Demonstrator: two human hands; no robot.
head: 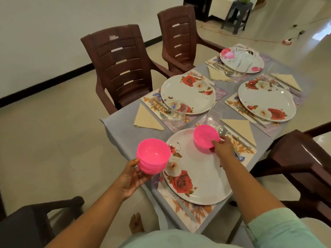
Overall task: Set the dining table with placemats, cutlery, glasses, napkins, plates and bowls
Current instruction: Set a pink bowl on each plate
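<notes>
My left hand (131, 178) holds a stack of pink plastic bowls (153, 155) from below, just off the table's left edge. My right hand (223, 146) grips the rim of a single pink bowl (205, 138) at the far edge of the nearest floral plate (198, 178); whether it rests on the plate I cannot tell. Three more floral plates, one at the left (188, 93), one at the right (266, 101) and one at the far end (241, 58), lie on floral placemats, each without a bowl. Clear glasses (178, 110), folded beige napkins (146, 118) and cutlery sit beside the plates.
The table wears a grey cloth (118, 129). Two brown plastic chairs, one nearer (121, 65) and one farther (180, 36), stand along its left side. A dark chair (302, 158) is at the right and another (35, 222) at my lower left. Cables cross the floor beyond the table.
</notes>
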